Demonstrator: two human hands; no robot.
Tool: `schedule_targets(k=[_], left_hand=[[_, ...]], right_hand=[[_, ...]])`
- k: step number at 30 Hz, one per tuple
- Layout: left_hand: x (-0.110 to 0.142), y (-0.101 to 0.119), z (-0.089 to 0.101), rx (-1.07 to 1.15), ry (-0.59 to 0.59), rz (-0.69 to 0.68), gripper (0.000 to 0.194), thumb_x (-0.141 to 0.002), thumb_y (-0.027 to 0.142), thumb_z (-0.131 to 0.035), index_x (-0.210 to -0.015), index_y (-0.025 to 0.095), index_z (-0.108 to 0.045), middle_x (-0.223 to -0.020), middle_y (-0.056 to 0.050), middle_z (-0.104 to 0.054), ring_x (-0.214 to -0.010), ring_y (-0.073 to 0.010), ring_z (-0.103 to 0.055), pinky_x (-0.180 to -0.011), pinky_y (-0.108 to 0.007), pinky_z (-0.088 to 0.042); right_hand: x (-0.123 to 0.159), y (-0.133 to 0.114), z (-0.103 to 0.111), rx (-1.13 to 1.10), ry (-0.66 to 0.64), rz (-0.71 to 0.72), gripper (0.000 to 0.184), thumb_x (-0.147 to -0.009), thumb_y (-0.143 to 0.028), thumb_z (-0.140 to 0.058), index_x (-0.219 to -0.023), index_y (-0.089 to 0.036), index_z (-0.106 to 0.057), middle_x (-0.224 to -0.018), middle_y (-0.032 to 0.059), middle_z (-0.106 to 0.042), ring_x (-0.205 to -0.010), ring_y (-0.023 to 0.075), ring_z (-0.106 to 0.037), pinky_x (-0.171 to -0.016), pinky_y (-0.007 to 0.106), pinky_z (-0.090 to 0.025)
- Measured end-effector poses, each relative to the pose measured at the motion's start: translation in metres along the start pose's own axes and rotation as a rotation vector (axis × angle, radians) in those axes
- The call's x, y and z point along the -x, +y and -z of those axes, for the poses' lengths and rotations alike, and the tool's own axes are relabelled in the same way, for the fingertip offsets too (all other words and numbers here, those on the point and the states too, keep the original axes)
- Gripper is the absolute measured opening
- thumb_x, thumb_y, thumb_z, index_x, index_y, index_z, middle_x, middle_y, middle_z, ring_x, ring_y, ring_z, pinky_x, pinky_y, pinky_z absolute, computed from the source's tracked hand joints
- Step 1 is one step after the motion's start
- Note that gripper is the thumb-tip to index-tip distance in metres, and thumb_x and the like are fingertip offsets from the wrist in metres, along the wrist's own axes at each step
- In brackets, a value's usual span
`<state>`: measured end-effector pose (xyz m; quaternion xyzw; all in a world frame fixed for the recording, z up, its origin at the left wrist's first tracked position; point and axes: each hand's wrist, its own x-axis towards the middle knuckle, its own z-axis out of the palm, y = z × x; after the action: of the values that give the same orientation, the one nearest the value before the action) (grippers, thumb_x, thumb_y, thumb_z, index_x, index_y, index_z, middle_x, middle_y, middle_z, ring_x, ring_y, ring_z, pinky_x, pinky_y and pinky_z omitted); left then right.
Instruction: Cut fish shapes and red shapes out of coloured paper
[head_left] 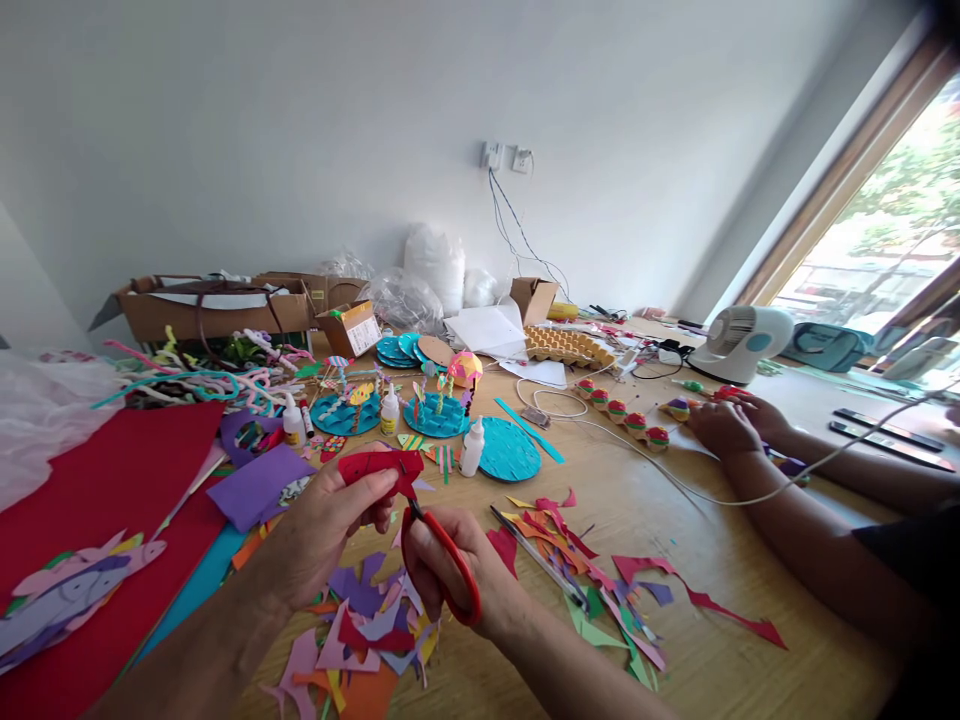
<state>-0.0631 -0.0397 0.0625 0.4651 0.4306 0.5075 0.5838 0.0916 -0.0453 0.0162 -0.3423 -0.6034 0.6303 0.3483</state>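
Observation:
Between the thumb and fingers of my left hand (341, 510) is a piece of red paper (382, 468), held up over the table. My right hand (457, 560) grips red-handled scissors (459, 575), whose blades meet the lower right edge of that paper. Colourful paper scraps (375, 620) lie in a heap below both hands. Just beyond the red paper stands a white glue bottle (472, 448), beside a round blue disc (510, 449). Striped paper fish (442, 456) rest near the bottle.
More scraps and a pen (544, 560) lie to the right. A co-worker's hands (731, 420) are at the right, near painted egg-carton strips (622, 415). A white cable (675, 480) crosses the table there. Red sheets (97, 480) cover the left side; a fan (739, 345) stands at back right.

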Motion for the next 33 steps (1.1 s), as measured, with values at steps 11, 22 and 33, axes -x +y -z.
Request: schedule_targets(k=[11,22,33], left_hand=[[0.0016,0.0033,0.003,-0.045,-0.006,0.016,0.021,-0.064,0.036,-0.071,-0.06,0.019,-0.058,-0.052,0.006,-0.056,-0.052,-0.0098,-0.046,-0.05,-0.021,-0.04],[-0.0023,0.0066,0.0071,-0.276,-0.087,-0.085,0.029,-0.073,0.038,-0.058,-0.053,0.021,-0.046,-0.048,0.006,-0.044,-0.048,-0.0095,-0.036,-0.046,-0.022,-0.034],[-0.0018,0.0071,0.01,-0.331,-0.098,-0.055,0.024,-0.074,0.04,-0.057,-0.061,0.02,-0.052,-0.052,0.005,-0.048,-0.051,-0.0106,-0.04,-0.05,-0.024,-0.035]], right_hand=[[0.0001,-0.0008,0.0023,0.024,-0.038,-0.017,0.064,-0.072,-0.081,-0.052,-0.059,-0.019,-0.047,-0.042,-0.0047,-0.046,-0.034,0.0064,-0.038,-0.035,0.018,-0.027],[0.0006,-0.0022,0.0058,0.042,-0.095,0.001,0.066,-0.071,-0.083,-0.052,-0.061,-0.018,-0.049,-0.045,-0.0036,-0.047,-0.036,0.0076,-0.042,-0.037,0.019,-0.03],[0.0008,0.0014,0.0082,0.005,-0.117,0.015,0.063,-0.076,-0.079,-0.052,-0.061,-0.017,-0.051,-0.043,-0.0034,-0.048,-0.036,0.0072,-0.041,-0.037,0.019,-0.028]])
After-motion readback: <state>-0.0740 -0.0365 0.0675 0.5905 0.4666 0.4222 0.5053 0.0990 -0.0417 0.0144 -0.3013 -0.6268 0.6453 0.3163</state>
